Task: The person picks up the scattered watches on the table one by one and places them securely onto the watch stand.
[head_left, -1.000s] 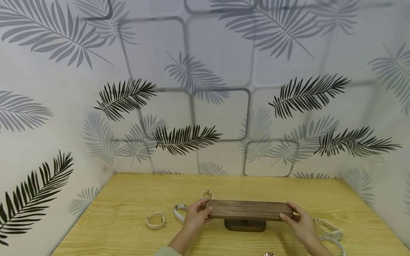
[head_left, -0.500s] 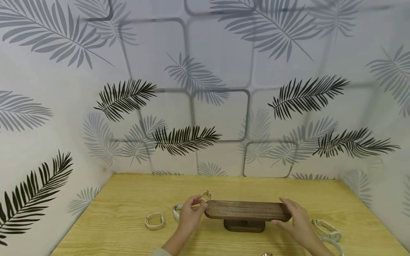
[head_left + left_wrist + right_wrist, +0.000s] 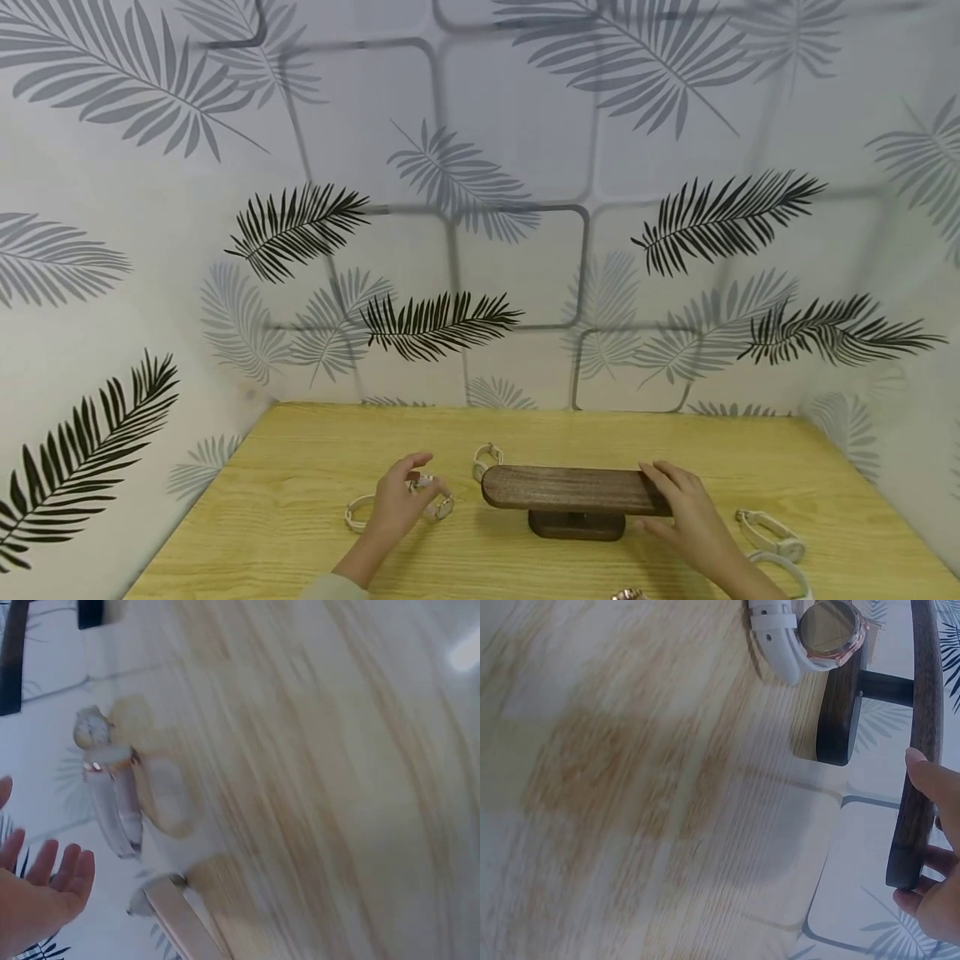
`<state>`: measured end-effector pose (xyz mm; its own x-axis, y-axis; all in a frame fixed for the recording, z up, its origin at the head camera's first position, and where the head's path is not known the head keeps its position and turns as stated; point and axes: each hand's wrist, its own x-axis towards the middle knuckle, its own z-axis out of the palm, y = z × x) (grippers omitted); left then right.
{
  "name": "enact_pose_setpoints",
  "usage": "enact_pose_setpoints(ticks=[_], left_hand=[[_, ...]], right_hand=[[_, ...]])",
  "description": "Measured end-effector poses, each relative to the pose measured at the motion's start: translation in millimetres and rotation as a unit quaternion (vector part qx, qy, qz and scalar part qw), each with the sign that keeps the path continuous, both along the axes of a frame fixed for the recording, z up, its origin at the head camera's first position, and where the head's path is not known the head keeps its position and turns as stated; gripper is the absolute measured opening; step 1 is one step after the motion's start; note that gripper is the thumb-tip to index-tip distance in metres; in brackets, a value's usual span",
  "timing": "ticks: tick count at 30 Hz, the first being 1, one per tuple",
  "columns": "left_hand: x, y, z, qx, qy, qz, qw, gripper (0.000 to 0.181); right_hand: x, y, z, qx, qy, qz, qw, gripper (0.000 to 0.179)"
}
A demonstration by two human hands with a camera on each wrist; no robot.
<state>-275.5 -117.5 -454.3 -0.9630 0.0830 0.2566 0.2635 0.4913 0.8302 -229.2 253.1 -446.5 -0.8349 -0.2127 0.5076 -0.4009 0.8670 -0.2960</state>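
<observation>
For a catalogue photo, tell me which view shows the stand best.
Head view: the stand shows nearly whole, the right hand covering one end. Right wrist crops it at the top; left wrist shows only dark pieces, perhaps it.

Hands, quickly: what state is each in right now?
Left hand: open, fingers loosely bent, holding nothing, near a watch.
Right hand: closed, holding the right end of the dark wooden stand.
</observation>
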Motion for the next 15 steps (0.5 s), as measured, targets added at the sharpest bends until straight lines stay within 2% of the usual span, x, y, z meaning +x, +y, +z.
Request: enact_pose_setpoints(ticks=[4, 9, 12, 15], left_hand=[[-3.5, -8.8, -0.9, -0.078, 0.001, -0.049, 0.9958, 0.041], [-5.5, -11.4, -3.1, -0.173, 0.030, -0.098, 0.9795, 0.024], [-7.2, -7.9, -4.9, -0.208, 0.045, -0.099, 0.9721, 0.015], [-6.9, -3.2, -6.6, -0.234, 0.057, -0.076, 0.9676, 0.013]], right_hand=[[-1.0, -0.1, 0.2, 0.011, 0.004, -0.002, 0.9999, 0.065], [-1.2, -0.4, -0.6, 0.013, 0.012, -0.005, 0.9998, 0.061], [-1.1, -0.2, -1.3, 0.012, 0.014, -0.006, 0.9998, 0.061], [-1.0, 0.1, -1.5, 0.014, 0.013, -0.007, 0.9998, 0.060]])
